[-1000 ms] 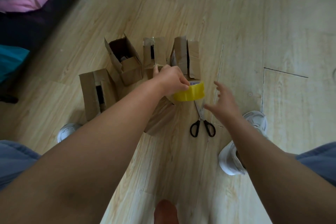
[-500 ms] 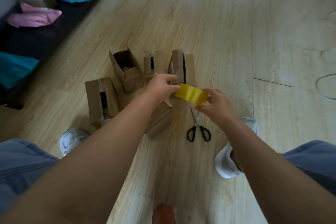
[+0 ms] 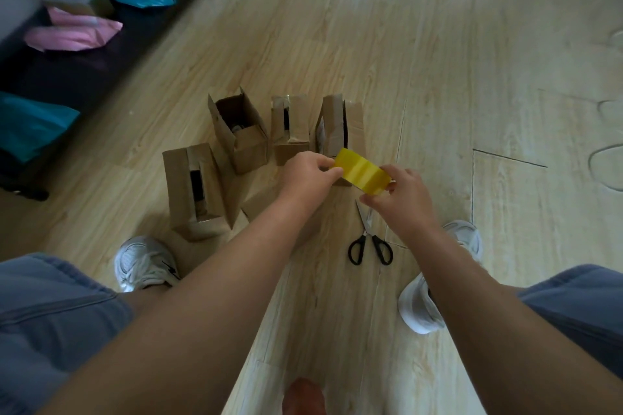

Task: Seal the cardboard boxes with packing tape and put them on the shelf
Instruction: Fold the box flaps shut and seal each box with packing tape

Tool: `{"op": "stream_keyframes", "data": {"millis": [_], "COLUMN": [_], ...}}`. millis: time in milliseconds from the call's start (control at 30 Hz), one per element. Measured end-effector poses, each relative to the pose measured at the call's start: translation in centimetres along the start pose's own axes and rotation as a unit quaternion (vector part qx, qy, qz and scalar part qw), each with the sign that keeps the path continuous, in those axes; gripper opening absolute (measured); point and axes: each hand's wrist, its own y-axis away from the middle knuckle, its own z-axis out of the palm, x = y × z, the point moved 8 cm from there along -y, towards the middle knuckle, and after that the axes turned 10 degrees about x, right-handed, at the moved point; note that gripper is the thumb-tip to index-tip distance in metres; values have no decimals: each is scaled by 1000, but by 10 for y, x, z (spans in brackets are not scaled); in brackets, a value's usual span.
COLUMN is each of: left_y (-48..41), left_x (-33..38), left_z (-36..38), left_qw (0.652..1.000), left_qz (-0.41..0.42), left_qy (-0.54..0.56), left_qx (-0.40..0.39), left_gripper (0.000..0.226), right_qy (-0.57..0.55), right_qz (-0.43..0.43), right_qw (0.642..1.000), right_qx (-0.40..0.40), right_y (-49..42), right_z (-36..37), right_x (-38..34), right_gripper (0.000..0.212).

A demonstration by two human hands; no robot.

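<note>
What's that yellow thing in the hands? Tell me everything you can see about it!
It is a roll of yellow packing tape, shiny and plastic-looking, seen from its side as a wide band. It is held above the wooden floor, tilted down to the right. The left hand pinches its upper left edge and the right hand grips its lower right side. Its hole is hidden.

Four upright boxes [image 3: 177, 185], one tape roll [image 3: 362, 172], one scissors [image 3: 367, 229]
</note>
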Motion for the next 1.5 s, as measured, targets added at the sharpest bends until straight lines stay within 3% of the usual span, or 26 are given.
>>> {"op": "stream_keyframes", "data": {"millis": [267, 567, 700, 767, 867, 967, 1200, 1500], "left_y": [-2, -8, -9, -11, -12, -8, -10, -18], "left_x": [-7, -3, -3, -7, -12, -10, -6, -5], "left_z": [0, 16, 10, 6, 14, 20, 3, 1], "left_qw": [995, 997, 999, 997, 997, 995, 998, 999], "left_qz": [-59, -3, -35, -59, -67, -48, -5, -1], "left_qy": [57, -79, -25, -1, 24, 58, 46, 11], "left_qx": [55, -26, 28, 44, -16, -66, 36, 37], "left_gripper": [9, 13, 10, 20, 41, 42, 22, 12], "right_qy": [6, -6, -14, -25, -38, -41, -17, -23], "right_qz": [2, -56, -54, -43, -39, -44, -55, -75], "right_qw": [1000, 998, 998, 999, 998, 998, 998, 997], "right_qx": [1, 1, -15, -5, -9, -13, -17, -16], "right_y": [2, 7, 11, 10, 8, 8, 8, 9], "right_z": [1, 2, 8, 6, 3, 3, 8, 4], "right_x": [-2, -14, -13, -10, -10, -13, -13, -19], "right_gripper": [58, 49, 39, 37, 43, 45, 40, 43]}}
